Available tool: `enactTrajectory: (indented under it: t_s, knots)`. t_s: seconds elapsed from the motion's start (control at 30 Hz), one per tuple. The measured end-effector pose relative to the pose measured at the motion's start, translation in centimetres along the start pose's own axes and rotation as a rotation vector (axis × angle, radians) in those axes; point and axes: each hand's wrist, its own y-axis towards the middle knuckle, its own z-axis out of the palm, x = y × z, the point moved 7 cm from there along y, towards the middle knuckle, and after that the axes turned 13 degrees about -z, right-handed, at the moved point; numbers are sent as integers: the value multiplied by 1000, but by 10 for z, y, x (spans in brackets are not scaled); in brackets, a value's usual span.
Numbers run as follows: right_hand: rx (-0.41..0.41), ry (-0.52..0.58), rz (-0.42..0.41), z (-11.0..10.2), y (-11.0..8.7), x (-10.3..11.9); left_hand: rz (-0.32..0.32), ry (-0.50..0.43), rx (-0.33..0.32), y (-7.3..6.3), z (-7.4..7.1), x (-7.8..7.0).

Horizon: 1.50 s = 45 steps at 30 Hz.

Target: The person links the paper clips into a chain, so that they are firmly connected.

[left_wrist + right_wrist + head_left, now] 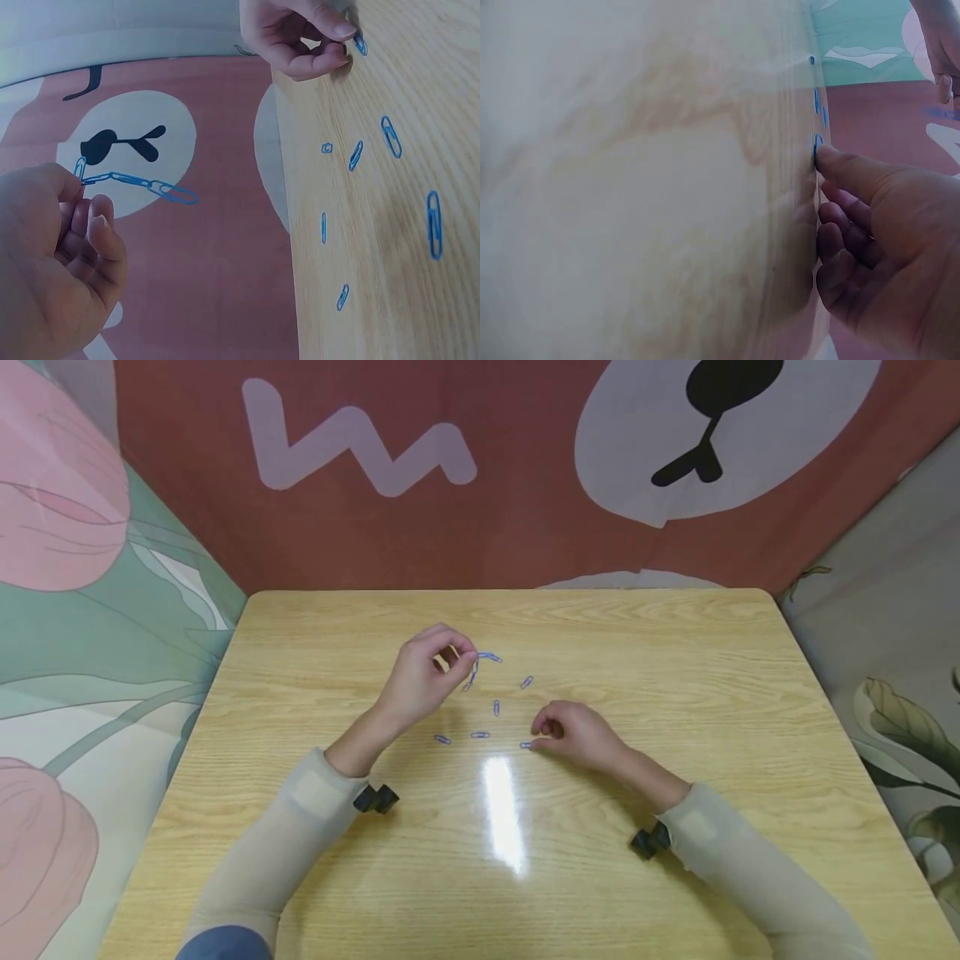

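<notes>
- Pinching a clip chain (pixel 129 180) above the bench (pixel 675 652): fingers of the left hand (pixel 427 672).
- Touching a clip (pixel 525 745) on the bench: right hand (pixel 581 735); cannot tell if fingers pinch.
- Lying nearby: loose clips (pixel 497 707).

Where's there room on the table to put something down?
The table looks bare right of the right hand, out to the right edge; left of the left hand, out to the left edge; and between the two sleeves. It's crowded in the middle, where loose blue paper clips lie between the hands.
</notes>
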Motion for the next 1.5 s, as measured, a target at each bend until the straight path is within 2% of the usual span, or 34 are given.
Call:
enactTrajectory:
  t_s: [0.47, 0.63, 0.83, 1.27, 1.5]
  knots:
    - [64, -129, -29, 4, 1, 10, -4, -6, 6, 1, 2, 0]
    - [60, -132, -28, 2, 2, 8, 3, -8, 4, 1, 3, -2]
    - [17, -57, -15, -6, 4, 12, 3, 2, 5, 1, 4, -3]
    - [-182, 122, -111, -38, 17, 33, -62, -53, 50, 1, 5, -1]
    - [-209, 188, -107, -41, 20, 37, -88, -74, 67, 1, 7, -1]
